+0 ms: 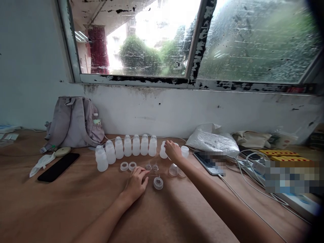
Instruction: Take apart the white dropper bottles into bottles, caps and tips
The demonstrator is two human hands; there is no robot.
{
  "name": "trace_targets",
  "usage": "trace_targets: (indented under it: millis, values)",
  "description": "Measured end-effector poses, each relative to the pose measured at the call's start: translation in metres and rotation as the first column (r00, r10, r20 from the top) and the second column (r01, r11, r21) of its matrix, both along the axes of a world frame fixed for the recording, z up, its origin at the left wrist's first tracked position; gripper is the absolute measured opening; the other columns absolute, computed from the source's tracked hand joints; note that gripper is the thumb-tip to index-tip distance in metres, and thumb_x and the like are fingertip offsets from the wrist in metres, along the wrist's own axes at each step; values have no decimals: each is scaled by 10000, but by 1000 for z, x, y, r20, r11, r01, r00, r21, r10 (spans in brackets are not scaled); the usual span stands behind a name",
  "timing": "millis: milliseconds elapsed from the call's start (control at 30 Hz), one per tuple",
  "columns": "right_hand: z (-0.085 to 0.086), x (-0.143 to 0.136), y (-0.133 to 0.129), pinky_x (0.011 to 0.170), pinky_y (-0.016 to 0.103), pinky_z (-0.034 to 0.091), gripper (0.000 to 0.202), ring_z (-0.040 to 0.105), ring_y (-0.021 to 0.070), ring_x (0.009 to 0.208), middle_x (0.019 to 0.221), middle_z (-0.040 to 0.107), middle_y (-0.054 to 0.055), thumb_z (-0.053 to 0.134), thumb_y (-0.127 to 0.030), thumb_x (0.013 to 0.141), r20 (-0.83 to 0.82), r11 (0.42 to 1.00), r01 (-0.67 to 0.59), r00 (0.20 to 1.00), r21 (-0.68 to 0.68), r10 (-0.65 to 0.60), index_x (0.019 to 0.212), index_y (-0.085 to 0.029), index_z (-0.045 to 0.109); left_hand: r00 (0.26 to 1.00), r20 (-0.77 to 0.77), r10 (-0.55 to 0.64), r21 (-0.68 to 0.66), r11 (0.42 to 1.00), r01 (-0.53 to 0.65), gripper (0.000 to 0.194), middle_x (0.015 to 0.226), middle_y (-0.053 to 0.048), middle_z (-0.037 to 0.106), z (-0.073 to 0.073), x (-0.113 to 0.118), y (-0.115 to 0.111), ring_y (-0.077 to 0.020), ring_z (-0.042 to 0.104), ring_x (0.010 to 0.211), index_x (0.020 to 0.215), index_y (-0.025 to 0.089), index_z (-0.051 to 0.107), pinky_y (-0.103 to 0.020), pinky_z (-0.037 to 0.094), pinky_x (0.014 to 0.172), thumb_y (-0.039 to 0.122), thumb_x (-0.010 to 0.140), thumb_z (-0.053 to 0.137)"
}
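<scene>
Several capped translucent bottles [128, 145] stand in a row at the back of the brown table. My right hand [172, 151] reaches to an uncapped bottle [163, 152] right of that row, its fingers bent at the bottle's top; whether they grip it is hard to tell. Another open bottle [184, 152] stands to its right. My left hand [137, 182] rests on the table, fingers spread, beside two white rings [124, 166] and small clear teats [148, 166]. A ring with a teat [158, 183] lies between my hands. Clear domed caps [173, 169] sit under my right forearm.
A grey backpack [73, 123] and a black phone [58, 167] are at the left. To the right lie a plastic-wrapped package [212, 140], a charging phone [208, 162], tangled white cables and a power strip [293, 200]. A wall and window are behind.
</scene>
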State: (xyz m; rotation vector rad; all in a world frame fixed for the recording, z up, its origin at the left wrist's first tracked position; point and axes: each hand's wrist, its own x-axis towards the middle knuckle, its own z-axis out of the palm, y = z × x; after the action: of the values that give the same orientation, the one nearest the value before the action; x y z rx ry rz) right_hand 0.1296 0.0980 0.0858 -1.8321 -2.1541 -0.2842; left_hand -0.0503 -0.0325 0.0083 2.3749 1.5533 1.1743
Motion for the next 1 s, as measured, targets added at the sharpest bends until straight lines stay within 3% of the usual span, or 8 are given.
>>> trace_targets:
  millis: [167, 367, 533, 800, 1000]
  values:
    - [-4, -3, -28, 542, 243, 322, 263, 582, 186, 711, 829, 604, 84, 329, -363, 866, -146, 976, -115, 979, 187, 143, 981, -158, 447, 1000, -21, 7, -15, 1000, -7, 256, 938, -54, 547, 2, 1, -2, -193, 469, 936, 988, 212, 580, -354, 396, 851, 185, 768, 451]
    - [-56, -9, -93, 466, 225, 252, 299, 558, 161, 530, 592, 579, 9, 382, -463, 810, -193, 924, -364, 904, 121, 381, 873, -178, 443, 999, -49, -2, -21, 1000, 1, 265, 943, -56, 552, 1, 1, -3, -202, 466, 940, 1008, 208, 565, -373, 393, 849, 188, 769, 453]
    - [-84, -10, -106, 459, 223, 239, 246, 555, 146, 510, 612, 591, 10, 399, -426, 801, -217, 904, -412, 877, 118, 428, 807, -186, 455, 999, -47, -3, -18, 1000, 2, 253, 939, -55, 556, -1, 2, -2, -200, 471, 937, 993, 205, 567, -366, 397, 847, 189, 767, 455]
    - [-86, -7, -104, 457, 219, 247, 214, 523, 113, 476, 555, 582, 1, 357, -314, 838, -314, 830, -541, 772, 134, 553, 704, -189, 467, 995, -34, -92, -32, 995, 91, 256, 949, -59, 559, 3, 6, -5, -207, 475, 944, 994, 219, 569, -373, 395, 848, 199, 762, 463]
    - [-81, -7, -111, 498, 198, 321, 177, 497, 102, 528, 626, 563, -2, 320, -297, 868, -450, 758, -638, 642, 137, 621, 765, -197, 424, 967, -31, -252, -124, 961, 246, 403, 1019, -62, 540, 11, 11, -14, -218, 458, 974, 1077, 216, 503, -374, 383, 852, 170, 679, 543]
